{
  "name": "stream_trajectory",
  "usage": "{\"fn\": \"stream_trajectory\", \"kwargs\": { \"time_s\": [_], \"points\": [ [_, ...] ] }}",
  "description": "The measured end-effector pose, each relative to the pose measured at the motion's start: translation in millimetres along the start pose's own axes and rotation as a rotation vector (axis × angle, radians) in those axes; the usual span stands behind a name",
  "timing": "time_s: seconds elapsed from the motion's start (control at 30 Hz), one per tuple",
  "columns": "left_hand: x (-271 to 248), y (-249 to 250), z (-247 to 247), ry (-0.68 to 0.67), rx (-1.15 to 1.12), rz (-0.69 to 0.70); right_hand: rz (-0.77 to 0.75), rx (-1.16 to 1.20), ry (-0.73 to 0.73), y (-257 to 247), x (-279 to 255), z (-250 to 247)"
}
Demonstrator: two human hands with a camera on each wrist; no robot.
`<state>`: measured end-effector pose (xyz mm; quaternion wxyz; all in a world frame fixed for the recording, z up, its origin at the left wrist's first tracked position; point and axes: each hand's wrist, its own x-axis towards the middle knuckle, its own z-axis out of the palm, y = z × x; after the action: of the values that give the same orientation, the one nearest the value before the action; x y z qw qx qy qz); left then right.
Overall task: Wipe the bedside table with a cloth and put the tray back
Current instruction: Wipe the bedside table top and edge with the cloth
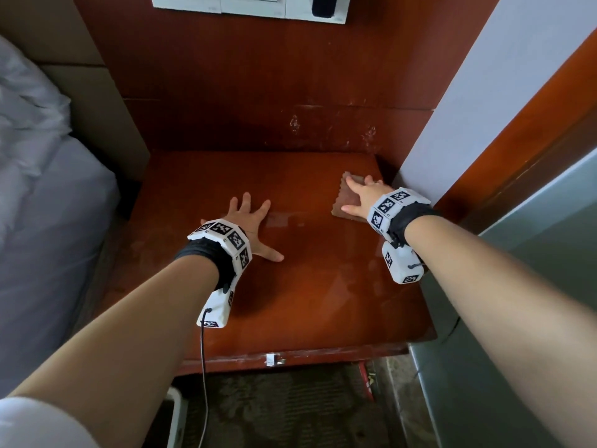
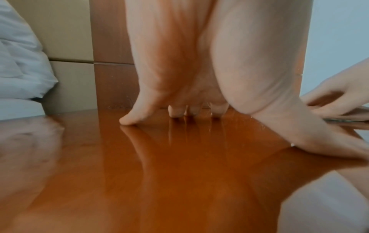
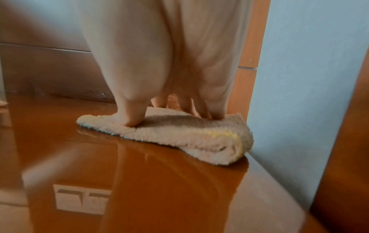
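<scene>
The glossy reddish-brown bedside table (image 1: 290,286) fills the middle of the head view. A folded fluffy cloth (image 1: 350,202) (image 3: 179,134) lies at its far right corner, close to the white wall. My right hand (image 1: 363,197) (image 3: 159,78) presses flat on the cloth with fingers spread. My left hand (image 1: 250,226) (image 2: 179,78) rests on the bare tabletop (image 2: 159,173) at the centre left, fingers splayed, holding nothing. No tray shows in any view.
A bed with white bedding (image 1: 42,189) stands to the left, beside a beige headboard (image 1: 97,108). A white switch panel (image 1: 248,4) hangs on the wood back wall. A white wall (image 1: 468,108) and wood trim (image 1: 533,140) close the right side. Patterned carpet (image 1: 290,409) lies below the front edge.
</scene>
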<state>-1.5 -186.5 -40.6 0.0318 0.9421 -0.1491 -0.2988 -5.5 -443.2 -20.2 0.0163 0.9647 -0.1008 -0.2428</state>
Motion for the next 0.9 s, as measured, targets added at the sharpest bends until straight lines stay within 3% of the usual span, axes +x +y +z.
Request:
{"fn": "stream_trajectory", "kwargs": {
  "time_s": [0.9],
  "points": [
    [-57.0, 20.4, 22.4, 0.034, 0.057, -0.009, -0.039, 0.049, -0.062, 6.6, -100.8, 51.0]
  ]
}}
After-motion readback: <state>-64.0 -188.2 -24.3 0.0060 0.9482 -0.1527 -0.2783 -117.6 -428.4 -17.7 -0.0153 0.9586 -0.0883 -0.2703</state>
